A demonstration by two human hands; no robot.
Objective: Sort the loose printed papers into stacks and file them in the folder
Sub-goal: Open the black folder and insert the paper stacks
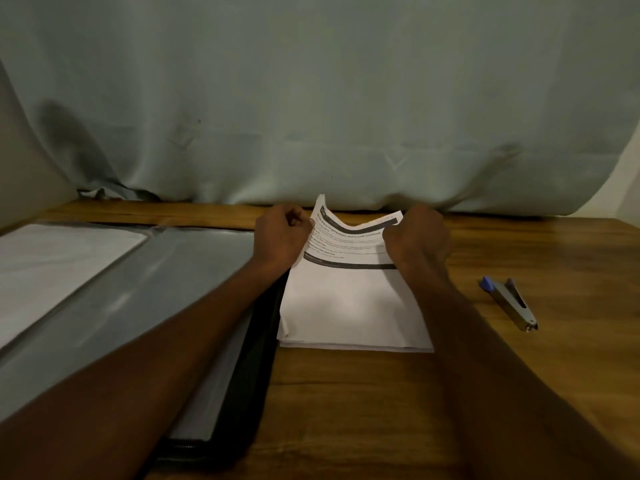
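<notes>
- Forearms reach from the near edge of the wooden table (pixel 346 410) toward a stack of printed papers (pixel 349 306) at its middle.
- Left hand (pixel 277 237) pinches the top sheet's far left edge; right hand (pixel 415 237) curls round its far right edge, bowing the sheet (pixel 349 237) upward between them.
- Sheets look light and floppy, likely to crease or slip; holding 2 opposite edges seems the safest grip.
- Stack rests flat below both wrists, its left side touching the open black folder (pixel 194 306), whose clear sleeves cover the table's left half.
- Stapler (pixel 509 303) with a blue tip lies apart, toward the right edge.
- Grey-green curtain (pixel 311 98) hangs behind the far edge.
</notes>
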